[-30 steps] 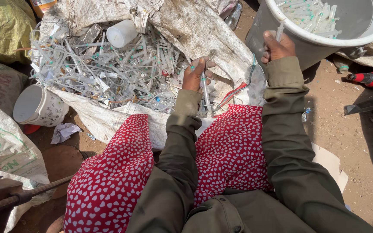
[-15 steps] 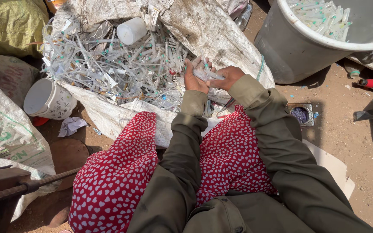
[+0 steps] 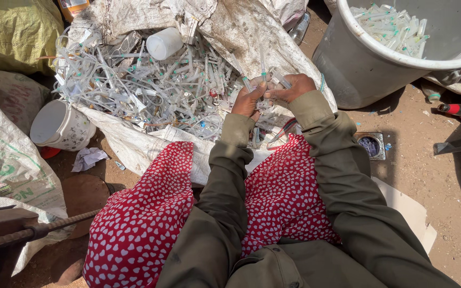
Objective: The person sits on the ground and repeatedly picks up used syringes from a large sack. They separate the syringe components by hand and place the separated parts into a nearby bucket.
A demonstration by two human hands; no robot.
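Sacking [image 3: 134, 154], white and soiled, is spread on the ground and carries a tangled heap of clear plastic syringes and tubing [image 3: 145, 90], with a grey bucket [image 3: 358, 69] of sorted syringes set to the right. Above the near edge of the heap the left hand [image 3: 247, 100] and right hand [image 3: 293, 88] are pressed close together, both pinching a few syringes [image 3: 265, 74]. Their long axes are held roughly upright in the picture and fanned slightly, tips pointing away from the person toward the sacking. Whether needles remain cannot be told; if so, a prick is judged likely from bare fingers. A syringe could also slip from the crowded grip and be lost in the heap.
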